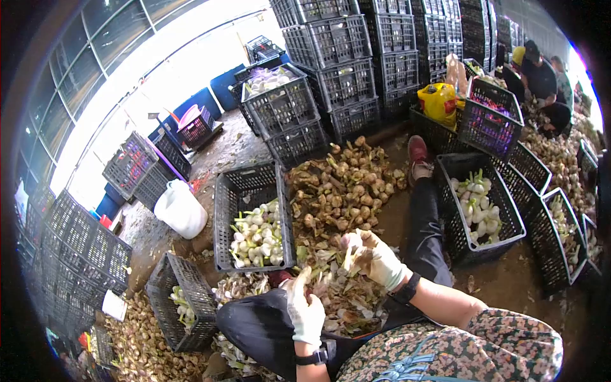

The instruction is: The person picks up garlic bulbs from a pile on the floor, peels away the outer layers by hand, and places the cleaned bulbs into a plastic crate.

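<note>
A pale garlic bulb (351,242) with its stem is pinched in the fingers of my gloved right hand (379,262). My left hand (305,312), also gloved, is beside my bent knee with its fingers curled; what they hold, if anything, is hard to make out. Loose garlic skins (347,299) lie beneath and between my hands. Beyond them spreads a heap of brownish unpeeled garlic (356,184). On the left of the heap, a black crate (223,197) contains white peeled garlic (258,239). Another crate (512,216), to the right of my leg, holds more peeled garlic (477,207).
Tall stacks of black crates (347,76) stand behind the heap. A white bucket (181,210) is at the left, and a yellow bag (438,105) sits among crates at the back right. Other people (541,79) are bent over garlic at far right.
</note>
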The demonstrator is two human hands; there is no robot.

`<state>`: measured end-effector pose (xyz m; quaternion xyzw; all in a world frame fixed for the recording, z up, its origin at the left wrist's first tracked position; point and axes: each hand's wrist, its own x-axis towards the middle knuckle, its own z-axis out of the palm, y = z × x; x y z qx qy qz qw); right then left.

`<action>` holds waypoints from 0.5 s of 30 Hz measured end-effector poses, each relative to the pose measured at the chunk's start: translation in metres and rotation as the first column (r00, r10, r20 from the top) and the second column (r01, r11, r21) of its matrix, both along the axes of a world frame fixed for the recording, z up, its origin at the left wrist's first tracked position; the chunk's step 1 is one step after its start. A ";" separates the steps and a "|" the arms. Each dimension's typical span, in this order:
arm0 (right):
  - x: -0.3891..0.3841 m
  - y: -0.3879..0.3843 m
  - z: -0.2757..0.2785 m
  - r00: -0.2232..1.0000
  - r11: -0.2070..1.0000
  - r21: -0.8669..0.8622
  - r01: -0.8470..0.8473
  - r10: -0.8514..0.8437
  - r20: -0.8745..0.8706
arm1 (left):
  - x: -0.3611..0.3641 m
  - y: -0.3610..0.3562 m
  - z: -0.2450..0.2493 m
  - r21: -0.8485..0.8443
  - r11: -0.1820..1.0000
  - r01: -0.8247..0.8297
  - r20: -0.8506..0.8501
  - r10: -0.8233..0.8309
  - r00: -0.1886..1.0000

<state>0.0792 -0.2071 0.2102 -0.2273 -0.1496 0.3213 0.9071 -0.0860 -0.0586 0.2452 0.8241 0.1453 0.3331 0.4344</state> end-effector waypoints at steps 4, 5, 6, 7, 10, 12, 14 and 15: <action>-0.027 -0.007 0.031 0.986 0.981 -0.190 -0.032 0.062 0.153 | 0.020 -0.016 0.017 -0.137 0.990 -0.030 -0.028 0.027 0.999; -0.031 -0.005 0.036 0.977 0.970 -0.242 -0.022 0.072 0.199 | 0.024 -0.021 0.019 -0.096 0.993 -0.070 -0.009 0.070 0.998; -0.028 -0.002 0.022 0.962 0.975 -0.217 -0.049 0.105 0.252 | 0.030 -0.022 0.017 -0.179 0.983 -0.039 0.016 0.043 0.999; -0.030 -0.001 0.018 0.961 0.973 -0.228 -0.024 0.085 0.263 | 0.031 -0.025 0.020 -0.016 0.997 -0.076 -0.045 0.076 0.996; -0.032 -0.007 0.031 0.961 0.957 -0.287 -0.028 0.105 0.257 | 0.030 -0.023 0.023 0.173 0.982 -0.081 -0.022 0.086 0.996; -0.033 -0.012 0.035 0.941 0.931 -0.364 -0.009 0.131 0.311 | 0.028 -0.023 0.024 0.274 0.961 -0.043 -0.024 0.052 0.998; -0.035 -0.013 0.032 0.945 0.928 -0.372 0.008 0.115 0.306 | 0.027 -0.024 0.025 0.309 0.950 -0.044 -0.004 0.047 0.999; -0.036 -0.013 0.032 0.947 0.925 -0.378 0.026 0.098 0.306 | 0.027 -0.024 0.027 0.344 0.938 -0.048 0.022 0.043 0.999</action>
